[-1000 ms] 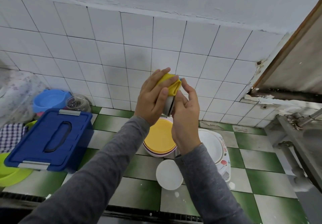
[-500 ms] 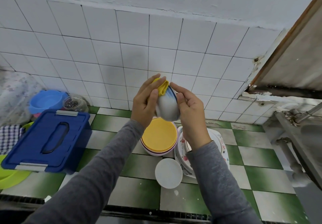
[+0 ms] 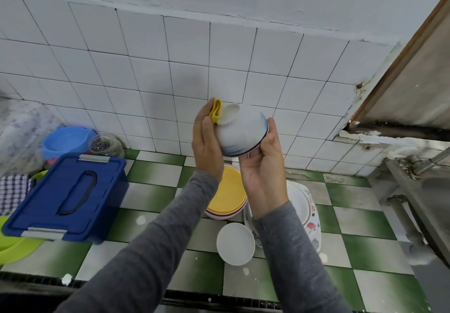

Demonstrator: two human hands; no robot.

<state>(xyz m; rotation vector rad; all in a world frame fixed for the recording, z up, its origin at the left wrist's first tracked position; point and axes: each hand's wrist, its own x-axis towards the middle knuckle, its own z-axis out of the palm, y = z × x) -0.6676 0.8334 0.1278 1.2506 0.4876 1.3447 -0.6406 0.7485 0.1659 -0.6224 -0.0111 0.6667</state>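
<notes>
While the right hand [image 3: 263, 166] gripped the bowl [image 3: 239, 132] by its blue rim, the left hand [image 3: 207, 147] pinched a folded yellow cloth [image 3: 216, 111] against the bowl's foot. The white bowl was held in the air, tipped base-up, above a stack of plates [image 3: 226, 195] on the checked counter [image 3: 155, 173]. A blue box [image 3: 68, 195] sat at the left.
</notes>
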